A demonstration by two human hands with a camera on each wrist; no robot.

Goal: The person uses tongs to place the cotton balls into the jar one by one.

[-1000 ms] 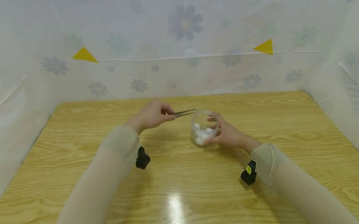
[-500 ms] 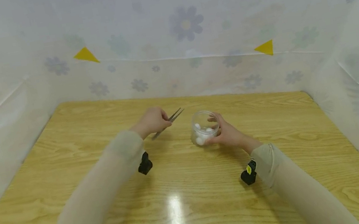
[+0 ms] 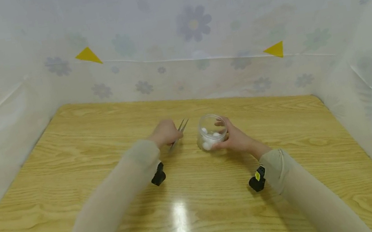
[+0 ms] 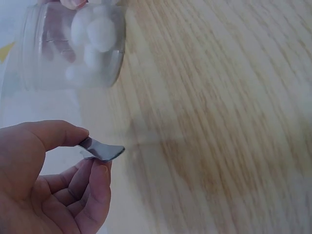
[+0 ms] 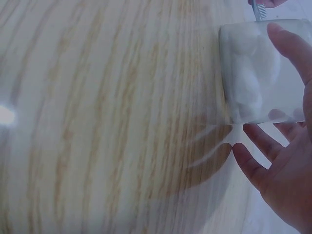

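Between thumb and fingers my left hand (image 3: 166,132) pinches metal tweezers (image 3: 183,125), their two tips apart and pointing up and away. In the left wrist view the rounded rear end of the tweezers (image 4: 105,150) sticks out of the grip. A clear open-topped jar (image 3: 203,135) stands upright on the table to the right of the tweezers. Several white balls, perhaps cotton, lie in its lower part. From the right side my right hand (image 3: 236,136) holds the jar, thumb in front and fingers behind. The right wrist view shows the thumb (image 5: 287,44) against the jar wall.
The wooden table (image 3: 206,212) stretches around both hands. A pale flowered curtain (image 3: 164,32) hangs behind it, with two yellow triangles on it. Each wrist carries a small black camera.
My left hand has drawn back from beside the jar's rim, toward me and lower. The tweezers have swung from pointing right to pointing up and away. My right hand and the jar stay put.
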